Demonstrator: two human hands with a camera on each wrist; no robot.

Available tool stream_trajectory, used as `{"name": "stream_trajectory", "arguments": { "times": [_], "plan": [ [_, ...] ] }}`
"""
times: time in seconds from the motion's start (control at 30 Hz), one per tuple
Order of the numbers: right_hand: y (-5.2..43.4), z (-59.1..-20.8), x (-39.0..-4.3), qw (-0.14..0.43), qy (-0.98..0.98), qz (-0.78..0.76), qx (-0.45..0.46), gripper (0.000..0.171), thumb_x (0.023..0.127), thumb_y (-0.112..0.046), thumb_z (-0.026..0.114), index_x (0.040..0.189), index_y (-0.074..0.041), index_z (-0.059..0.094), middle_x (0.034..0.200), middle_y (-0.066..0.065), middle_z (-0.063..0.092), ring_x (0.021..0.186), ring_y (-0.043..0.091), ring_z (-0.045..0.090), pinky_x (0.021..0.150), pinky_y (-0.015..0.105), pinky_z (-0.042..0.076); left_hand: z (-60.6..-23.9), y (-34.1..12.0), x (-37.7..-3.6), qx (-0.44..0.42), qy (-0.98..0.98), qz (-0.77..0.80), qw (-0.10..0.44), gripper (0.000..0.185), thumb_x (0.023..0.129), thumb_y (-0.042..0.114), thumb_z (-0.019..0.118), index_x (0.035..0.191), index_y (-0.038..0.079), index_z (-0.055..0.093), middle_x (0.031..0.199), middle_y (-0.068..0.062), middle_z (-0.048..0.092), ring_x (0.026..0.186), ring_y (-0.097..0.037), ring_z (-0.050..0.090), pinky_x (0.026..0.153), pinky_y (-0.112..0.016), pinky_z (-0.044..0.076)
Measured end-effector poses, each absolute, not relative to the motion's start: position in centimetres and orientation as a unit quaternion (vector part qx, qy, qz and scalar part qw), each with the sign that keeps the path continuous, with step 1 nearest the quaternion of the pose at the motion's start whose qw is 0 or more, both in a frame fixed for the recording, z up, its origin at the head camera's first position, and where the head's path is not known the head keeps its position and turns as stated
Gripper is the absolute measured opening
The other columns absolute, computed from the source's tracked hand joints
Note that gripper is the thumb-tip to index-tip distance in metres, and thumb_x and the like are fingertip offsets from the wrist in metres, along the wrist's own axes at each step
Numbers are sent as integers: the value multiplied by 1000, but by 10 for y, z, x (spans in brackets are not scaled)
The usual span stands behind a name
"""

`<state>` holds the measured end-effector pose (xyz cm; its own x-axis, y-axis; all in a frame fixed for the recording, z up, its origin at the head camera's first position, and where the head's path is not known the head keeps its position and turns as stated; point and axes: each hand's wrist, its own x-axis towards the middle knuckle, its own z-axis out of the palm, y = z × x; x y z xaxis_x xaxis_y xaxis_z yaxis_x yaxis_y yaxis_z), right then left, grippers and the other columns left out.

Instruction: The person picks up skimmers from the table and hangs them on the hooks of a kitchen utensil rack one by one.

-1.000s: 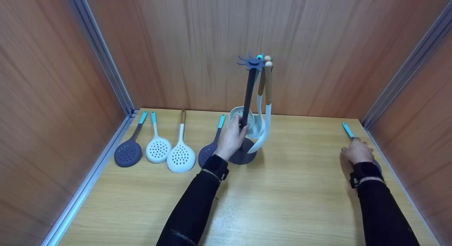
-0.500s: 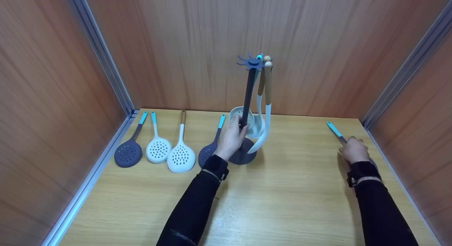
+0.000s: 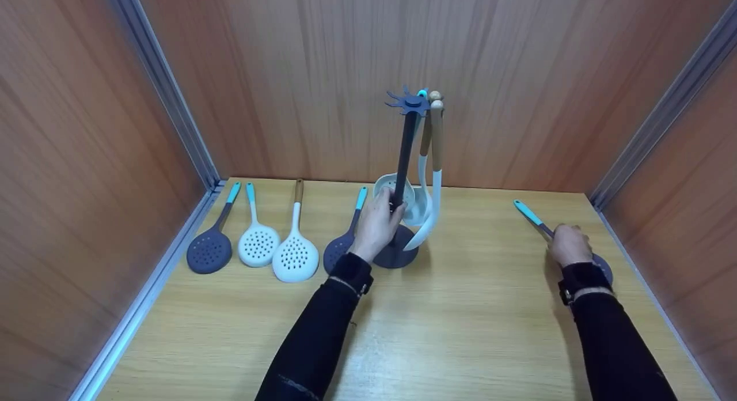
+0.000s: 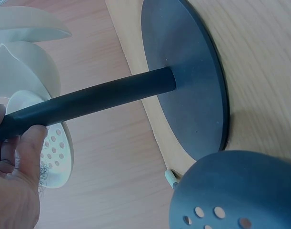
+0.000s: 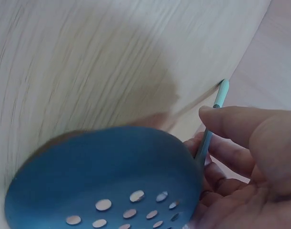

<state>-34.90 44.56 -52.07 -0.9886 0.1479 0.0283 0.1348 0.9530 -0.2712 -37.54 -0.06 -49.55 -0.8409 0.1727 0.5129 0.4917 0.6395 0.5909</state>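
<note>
The left hand [image 3: 376,225] grips the dark, round-based utensil stand [image 3: 405,156], seemingly to steady it; the right hand [image 3: 570,245] pinches a dark-blue, turquoise-handled perforated skimmer [image 5: 107,167] mid-shaft.

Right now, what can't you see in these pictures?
Head view: the middle of the held skimmer, behind the right hand.
Head view: part of the stand, behind the left hand.
Left wrist view: the stand's top, past the left edge.
Right wrist view: the held skimmer's lowest part, below the bottom edge.

Bright light leaves pale glare on the table [image 3: 414,337], while both wrist views seem slightly hazy.
</note>
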Motion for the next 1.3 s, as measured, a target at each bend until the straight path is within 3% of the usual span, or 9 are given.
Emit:
{"name": "stream_trajectory", "arguments": {
  "times": [0.23, 0.43, 0.77, 1.3],
  "plan": [
    [440, -522, -349, 47, -993, 96, -55, 12, 88, 11, 56, 98, 17, 59, 93, 41, 55, 88, 64, 59, 66, 69, 52, -495, 0, -375, -186, -882, -385, 198, 22, 105, 26, 62, 118, 10, 56, 100, -3, 65, 88, -18, 63, 72, -30, 53],
    [439, -522, -347, 62, -992, 96, -51, 8, 87, 12, 57, 94, 14, 60, 93, 39, 57, 85, 64, 60, 62, 69, 52, -495, -1, -375, -185, -882, -390, 189, 21, 105, 26, 62, 119, 11, 55, 100, -1, 64, 86, -17, 63, 70, -29, 53],
    [437, -514, -344, 71, -991, 107, -39, 20, 76, 12, 63, 96, 10, 58, 95, 37, 57, 87, 62, 60, 66, 69, 50, -495, -1, -374, -192, -879, -390, 197, 23, 105, 26, 62, 119, 9, 55, 101, -3, 65, 88, -18, 64, 72, -30, 54],
    [421, -494, -344, 106, -987, 122, -20, 12, 92, 8, 51, 99, 10, 60, 96, 35, 59, 88, 60, 59, 68, 69, 49, -494, -1, -374, -187, -883, -385, 194, 22, 105, 26, 62, 118, 9, 55, 101, -4, 65, 87, -18, 63, 73, -31, 53]
  ]
}}
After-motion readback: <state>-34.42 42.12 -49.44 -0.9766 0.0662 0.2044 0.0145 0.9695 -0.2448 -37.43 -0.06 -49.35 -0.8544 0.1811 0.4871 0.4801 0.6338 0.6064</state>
